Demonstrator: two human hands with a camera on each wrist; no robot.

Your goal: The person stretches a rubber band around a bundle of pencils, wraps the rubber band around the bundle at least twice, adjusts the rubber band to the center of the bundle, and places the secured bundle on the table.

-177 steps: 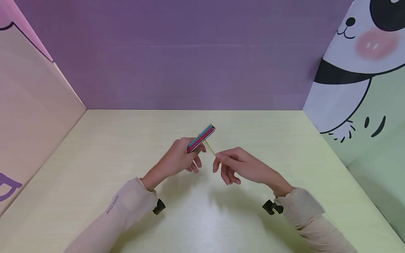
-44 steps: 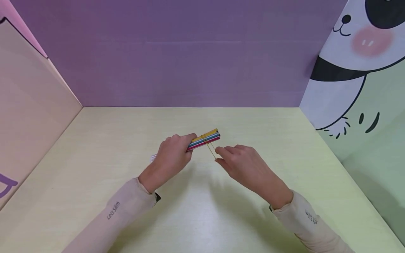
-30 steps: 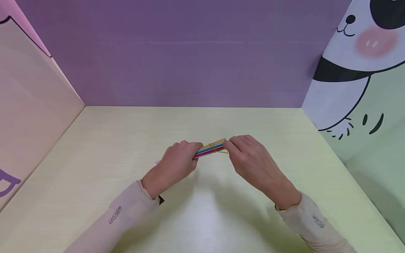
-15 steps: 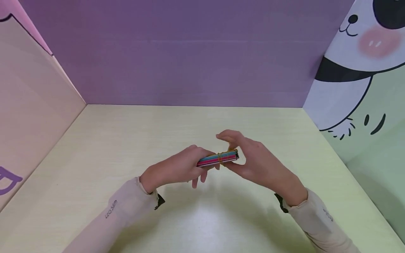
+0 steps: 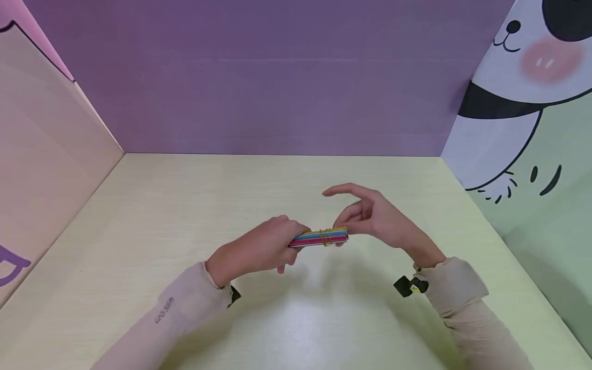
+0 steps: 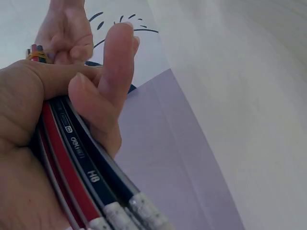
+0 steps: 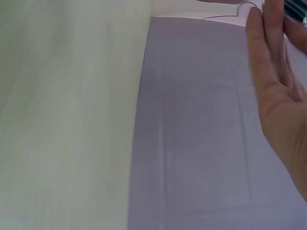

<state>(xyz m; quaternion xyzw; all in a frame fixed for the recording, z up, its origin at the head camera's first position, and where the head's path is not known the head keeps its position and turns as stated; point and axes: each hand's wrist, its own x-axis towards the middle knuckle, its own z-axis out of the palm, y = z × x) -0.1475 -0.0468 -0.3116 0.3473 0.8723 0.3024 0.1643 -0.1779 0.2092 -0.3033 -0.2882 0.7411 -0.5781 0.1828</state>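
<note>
A bundle of pencils (image 5: 312, 238), striped in yellow, blue and red, is held in the air over the table by my left hand (image 5: 261, 247), whose thumb and fingers wrap round it. White-tipped ends of the pencils (image 6: 93, 177) show in the left wrist view, one marked HB. A thin yellow rubber band (image 5: 326, 237) circles the bundle near its far end in several turns. My right hand (image 5: 376, 218) is at that end with the index finger raised and stretched; its other fingertips are by the pencil tips, partly hidden behind them.
A pale wooden table (image 5: 208, 190) lies under both hands. Behind it rises a purple wall panel (image 5: 282, 92), with a pink panel (image 5: 51, 154) at the left and a green panel with a panda drawing (image 5: 541, 164) at the right.
The right fingers stretched the rubber band out from the pencils; it now lies wound close round them. The bundle has turned nearly level, and the right hand has loosened with its index finger lifted.
</note>
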